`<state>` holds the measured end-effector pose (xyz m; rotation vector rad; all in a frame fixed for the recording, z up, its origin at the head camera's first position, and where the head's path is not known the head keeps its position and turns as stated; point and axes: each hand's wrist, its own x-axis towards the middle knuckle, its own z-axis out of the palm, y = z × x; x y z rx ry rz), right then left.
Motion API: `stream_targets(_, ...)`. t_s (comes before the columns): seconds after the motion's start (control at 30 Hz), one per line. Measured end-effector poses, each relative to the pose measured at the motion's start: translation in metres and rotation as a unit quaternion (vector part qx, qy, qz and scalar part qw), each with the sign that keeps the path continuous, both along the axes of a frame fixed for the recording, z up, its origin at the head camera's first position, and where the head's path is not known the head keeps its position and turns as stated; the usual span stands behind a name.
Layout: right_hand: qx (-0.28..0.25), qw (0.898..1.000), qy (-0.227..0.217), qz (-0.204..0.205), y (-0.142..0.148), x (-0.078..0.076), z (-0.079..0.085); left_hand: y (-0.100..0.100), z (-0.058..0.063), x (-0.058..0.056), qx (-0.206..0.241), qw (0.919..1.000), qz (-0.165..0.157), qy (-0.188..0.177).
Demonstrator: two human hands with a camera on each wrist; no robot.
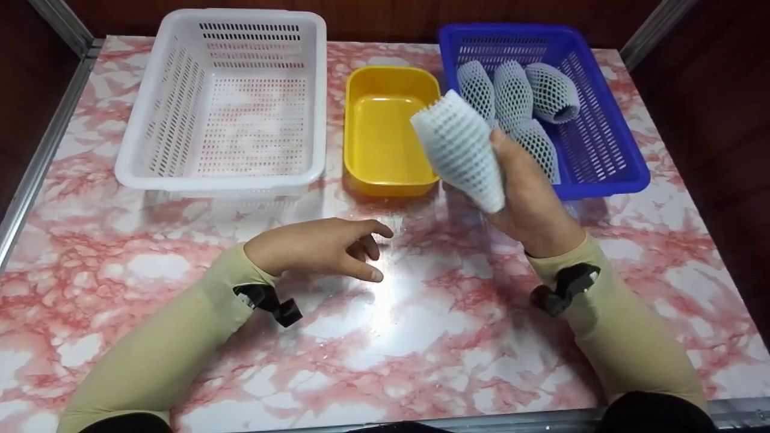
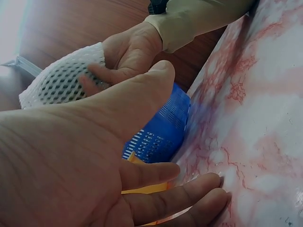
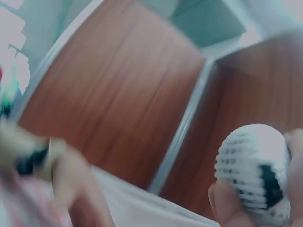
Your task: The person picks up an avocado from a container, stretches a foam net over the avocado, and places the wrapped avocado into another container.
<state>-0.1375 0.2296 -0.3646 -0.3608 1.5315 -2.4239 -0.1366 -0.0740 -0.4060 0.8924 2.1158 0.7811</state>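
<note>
My right hand (image 1: 532,195) grips a white foam fruit net (image 1: 460,147) and holds it up in front of the blue basket. The net bulges in the middle, and in the left wrist view something dark shows through its mesh; what it is I cannot tell. In the right wrist view a dark patch appears at one end of the foam net (image 3: 236,163). Over the table, my left hand (image 1: 322,246) hovers with its fingers loosely bent and holds nothing. Several similar foam-netted pieces (image 1: 550,93) lie inside the blue basket (image 1: 628,156).
On the left stands a white slotted basket (image 1: 129,156) with nothing in it. Between the two baskets sits a yellow tub (image 1: 385,180), with no contents visible. The marbled red-and-white table (image 1: 385,361) is bounded by dark wooden panels (image 3: 109,94) behind.
</note>
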Motion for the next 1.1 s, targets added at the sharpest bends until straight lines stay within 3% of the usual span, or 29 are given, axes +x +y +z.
stream_targets(0.07, 0.047, 0.994, 0.077, -0.055, -0.004, 0.004, -0.001, 0.0, 0.0, 0.001, 0.001, 1.0, 0.001, 0.001)
stream_targets(0.1, 0.078, 0.986, 0.121, -0.083, -0.006, 0.007, -0.002, 0.001, 0.0, 0.001, 0.001, 1.0, 0.002, 0.0)
stream_targets(0.13, 0.12, 0.972, 0.173, -0.108, -0.008, 0.01, -0.003, 0.001, 0.0, 0.001, 0.001, 1.0, 0.004, 0.0)
stream_targets(0.17, 0.166, 0.948, 0.236, -0.13, -0.011, 0.012, -0.003, 0.001, 0.0, 0.001, 0.002, 1.0, 0.006, -0.001)
stream_targets(0.2, 0.217, 0.915, 0.306, -0.148, -0.013, 0.014, -0.004, 0.002, 0.0, 0.002, 0.002, 0.9999, 0.01, -0.003)
stream_targets(0.23, 0.263, 0.874, 0.375, -0.162, -0.015, 0.016, -0.005, 0.002, 0.0, 0.002, 0.002, 0.9999, 0.013, -0.004)
stream_targets(0.33, 0.355, 0.734, 0.553, -0.172, -0.022, 0.023, -0.01, 0.003, -0.002, 0.004, 0.014, 0.9995, 0.026, -0.014)
stream_targets(0.37, 0.37, 0.694, 0.596, -0.165, -0.024, 0.025, -0.011, 0.003, -0.002, 0.005, 0.028, 0.9983, 0.035, -0.036)
stream_targets(0.4, 0.38, 0.664, 0.627, -0.148, -0.025, 0.027, -0.012, 0.003, -0.003, 0.007, 0.043, 0.9964, 0.045, -0.058)
stream_targets(0.43, 0.384, 0.643, 0.649, -0.13, -0.026, 0.029, -0.013, 0.004, -0.003, 0.008, 0.056, 0.9943, 0.053, -0.074)
stream_targets(0.5, 0.385, 0.614, 0.679, -0.114, -0.028, 0.03, -0.014, 0.003, -0.004, 0.011, 0.075, 0.9896, 0.067, -0.104)
stream_targets(0.53, 0.385, 0.608, 0.684, -0.114, -0.028, 0.03, -0.015, 0.004, -0.004, 0.011, 0.076, 0.9889, 0.069, -0.107)
stream_targets(0.57, 0.384, 0.609, 0.683, -0.122, -0.028, 0.029, -0.016, 0.004, -0.004, 0.011, 0.069, 0.9916, 0.062, -0.09)
stream_targets(0.6, 0.38, 0.616, 0.676, -0.137, -0.028, 0.028, -0.016, 0.005, -0.004, 0.011, 0.053, 0.9957, 0.05, -0.058)
stream_targets(0.63, 0.377, 0.629, 0.662, -0.156, -0.027, 0.025, -0.015, 0.005, -0.003, 0.01, 0.037, 0.9985, 0.033, -0.023)
stream_targets(0.67, 0.373, 0.649, 0.64, -0.174, -0.024, 0.022, -0.014, 0.005, -0.003, 0.009, 0.022, 0.9996, 0.016, 0.006)
stream_targets(0.77, 0.397, 0.699, 0.546, -0.235, -0.008, 0.01, -0.004, 0.006, -0.003, 0.006, -0.004, 0.9961, -0.031, 0.083)
stream_targets(0.83, 0.449, 0.716, 0.46, -0.273, 0.011, 0.0, 0.007, 0.006, -0.004, 0.005, -0.004, 0.9944, -0.046, 0.095)
stream_targets(0.87, 0.481, 0.716, 0.414, -0.291, 0.022, -0.005, 0.013, 0.006, -0.004, 0.005, -0.004, 0.9943, -0.048, 0.095)
stream_targets(1.03, 0.62, 0.674, 0.19, -0.353, 0.077, -0.032, 0.03, 0.006, -0.005, 0.005, -0.001, 0.9948, -0.046, 0.09)
stream_targets(1.1, 0.663, 0.648, 0.129, -0.352, 0.097, -0.041, 0.031, 0.006, -0.006, 0.005, 0.002, 0.995, -0.045, 0.09)
